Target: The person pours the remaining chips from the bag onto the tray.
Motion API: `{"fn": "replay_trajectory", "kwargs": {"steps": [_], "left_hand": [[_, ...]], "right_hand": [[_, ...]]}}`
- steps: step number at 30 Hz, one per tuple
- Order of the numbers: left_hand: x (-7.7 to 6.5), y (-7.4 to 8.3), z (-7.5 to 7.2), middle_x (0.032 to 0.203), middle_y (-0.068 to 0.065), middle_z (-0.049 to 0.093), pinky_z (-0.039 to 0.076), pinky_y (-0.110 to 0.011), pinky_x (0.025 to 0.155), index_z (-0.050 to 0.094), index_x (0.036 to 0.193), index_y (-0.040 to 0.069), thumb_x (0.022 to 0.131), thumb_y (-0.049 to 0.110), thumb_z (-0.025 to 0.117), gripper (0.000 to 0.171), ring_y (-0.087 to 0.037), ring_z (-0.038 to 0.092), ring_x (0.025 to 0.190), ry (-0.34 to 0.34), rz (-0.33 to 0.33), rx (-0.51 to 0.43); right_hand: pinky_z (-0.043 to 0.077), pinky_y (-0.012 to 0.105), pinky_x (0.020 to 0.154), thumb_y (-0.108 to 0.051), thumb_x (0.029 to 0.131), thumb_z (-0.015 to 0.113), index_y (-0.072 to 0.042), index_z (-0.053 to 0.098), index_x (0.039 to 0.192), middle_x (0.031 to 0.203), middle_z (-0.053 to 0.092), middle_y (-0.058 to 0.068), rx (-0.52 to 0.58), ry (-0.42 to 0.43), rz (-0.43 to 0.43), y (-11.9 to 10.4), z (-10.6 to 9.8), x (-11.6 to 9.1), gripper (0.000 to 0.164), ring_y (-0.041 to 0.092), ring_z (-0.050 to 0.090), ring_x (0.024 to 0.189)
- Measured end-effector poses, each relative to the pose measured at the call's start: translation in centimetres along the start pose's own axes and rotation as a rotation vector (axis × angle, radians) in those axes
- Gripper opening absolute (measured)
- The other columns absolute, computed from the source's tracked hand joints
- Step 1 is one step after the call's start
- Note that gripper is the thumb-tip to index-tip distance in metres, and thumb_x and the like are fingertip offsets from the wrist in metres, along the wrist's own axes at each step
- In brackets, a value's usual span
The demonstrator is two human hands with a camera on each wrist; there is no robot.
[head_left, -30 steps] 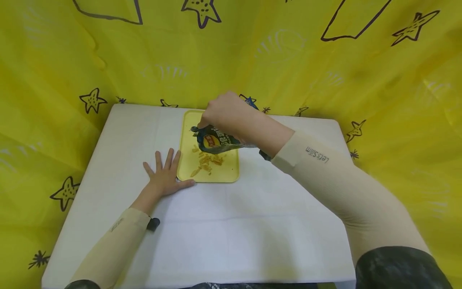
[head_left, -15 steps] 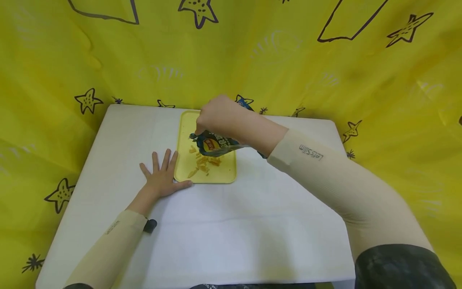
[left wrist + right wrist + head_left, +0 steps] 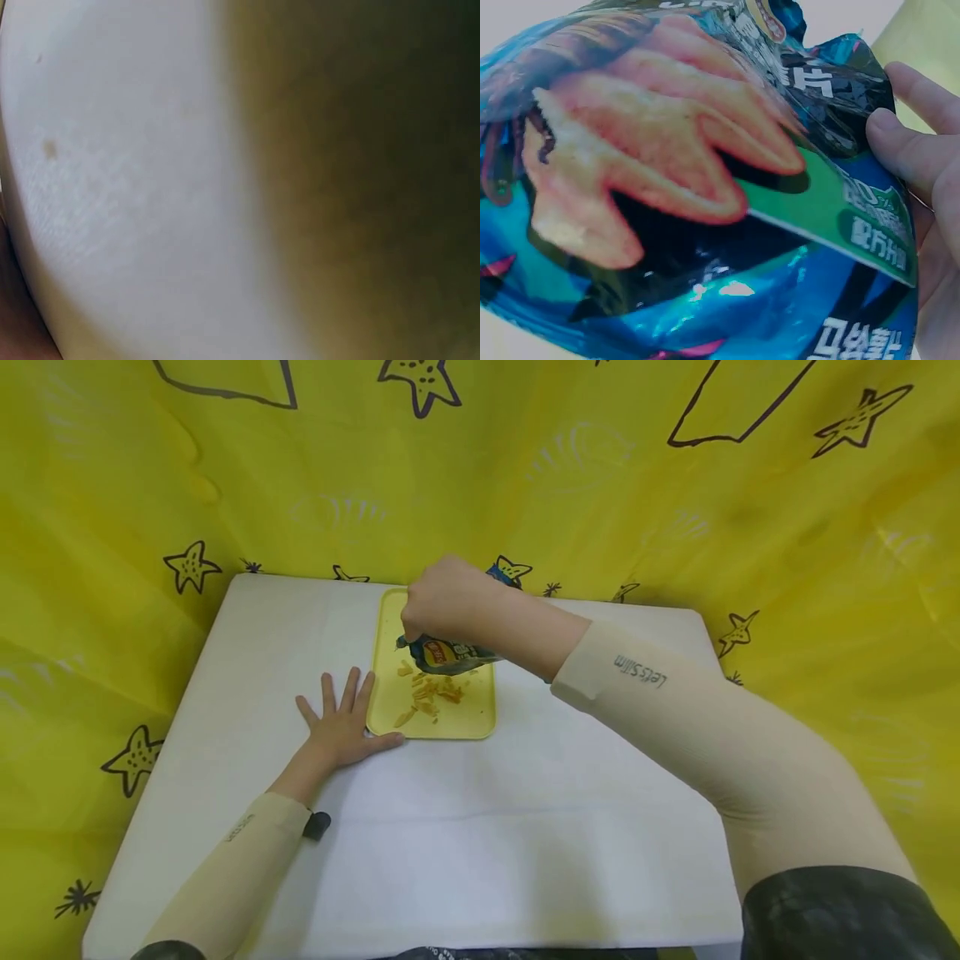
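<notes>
In the head view, my right hand (image 3: 453,602) grips a blue and dark chip bag (image 3: 446,658) above a yellow tray (image 3: 474,720). Up close in the right wrist view, the bag (image 3: 652,180) carries a picture of ridged chips, and my thumb (image 3: 900,146) lies against its edge. Broken potato chips (image 3: 431,693) lie scattered across the tray's middle. My left hand (image 3: 341,735) rests on the table at the tray's near-left corner, fingers spread and straight. The left wrist view is too blurred to show that hand's fingers.
A white cloth covers the table (image 3: 510,843). Behind it hangs a yellow curtain (image 3: 480,477) with dark starfish drawings. Beige sleeves cover both forearms, and a small black device (image 3: 317,825) sits at my left wrist.
My right hand has shifted a little to the left with the bag, which shows less of its front now. My left hand keeps its place by the tray.
</notes>
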State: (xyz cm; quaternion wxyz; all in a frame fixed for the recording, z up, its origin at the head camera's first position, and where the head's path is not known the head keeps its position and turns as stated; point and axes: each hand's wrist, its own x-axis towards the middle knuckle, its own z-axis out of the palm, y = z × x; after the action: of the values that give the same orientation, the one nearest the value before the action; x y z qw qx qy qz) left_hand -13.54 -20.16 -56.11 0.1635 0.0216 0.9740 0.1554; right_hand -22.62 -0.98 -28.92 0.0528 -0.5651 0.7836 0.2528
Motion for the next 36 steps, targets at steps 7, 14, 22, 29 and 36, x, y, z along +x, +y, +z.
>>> {"fn": "replay_trajectory", "kwargs": {"steps": [7,14,22,29,36], "left_hand": [[0.1,0.1,0.0,0.166,-0.013,-0.017,-0.028,-0.078,0.093,-0.011,0.16,0.018,0.072,0.094,0.043,0.129,-0.048,-0.033,0.142,-0.009,-0.006,0.008],[0.4,-0.1,0.4,0.167,-0.012,-0.017,-0.029,-0.077,0.093,-0.013,0.16,0.02,0.07,0.097,0.039,0.129,-0.047,-0.034,0.142,0.006,0.002,0.011],[0.1,0.1,0.0,0.167,-0.013,-0.017,-0.026,-0.078,0.094,-0.011,0.16,0.02,0.073,0.093,0.045,0.127,-0.048,-0.033,0.142,0.002,0.006,0.006],[0.1,0.0,0.0,0.167,-0.012,-0.016,-0.029,-0.078,0.092,-0.009,0.161,0.02,0.074,0.091,0.047,0.125,-0.048,-0.033,0.142,0.01,0.012,-0.015],[0.3,-0.2,0.3,0.167,-0.011,-0.018,-0.03,-0.076,0.092,-0.01,0.161,0.021,0.072,0.094,0.044,0.127,-0.046,-0.036,0.141,0.002,0.003,-0.002]], "right_hand": [[0.057,0.036,0.073,-0.029,0.094,0.07,-0.031,0.077,0.111,0.099,0.075,-0.002,-0.039,0.017,-0.001,-0.1,-0.3,0.1,0.019,0.014,0.06,0.074],[0.057,0.035,0.074,-0.019,0.095,0.069,-0.025,0.077,0.113,0.1,0.075,0.0,-0.067,0.026,-0.016,-0.1,-0.7,0.2,0.02,0.017,0.062,0.076],[0.058,0.036,0.071,-0.014,0.093,0.072,-0.018,0.066,0.128,0.093,0.074,0.005,-0.091,0.044,-0.078,-0.1,-1.0,0.8,0.036,0.019,0.062,0.072],[0.055,0.035,0.068,-0.011,0.102,0.057,-0.017,0.067,0.125,0.094,0.073,0.006,-0.102,0.046,-0.112,-0.1,-0.9,1.2,0.026,0.019,0.06,0.072],[0.043,0.032,0.056,-0.004,0.102,0.05,-0.007,0.056,0.122,0.067,0.052,0.003,0.007,0.147,-0.114,0.4,0.1,0.5,0.02,0.017,0.039,0.055]]}}
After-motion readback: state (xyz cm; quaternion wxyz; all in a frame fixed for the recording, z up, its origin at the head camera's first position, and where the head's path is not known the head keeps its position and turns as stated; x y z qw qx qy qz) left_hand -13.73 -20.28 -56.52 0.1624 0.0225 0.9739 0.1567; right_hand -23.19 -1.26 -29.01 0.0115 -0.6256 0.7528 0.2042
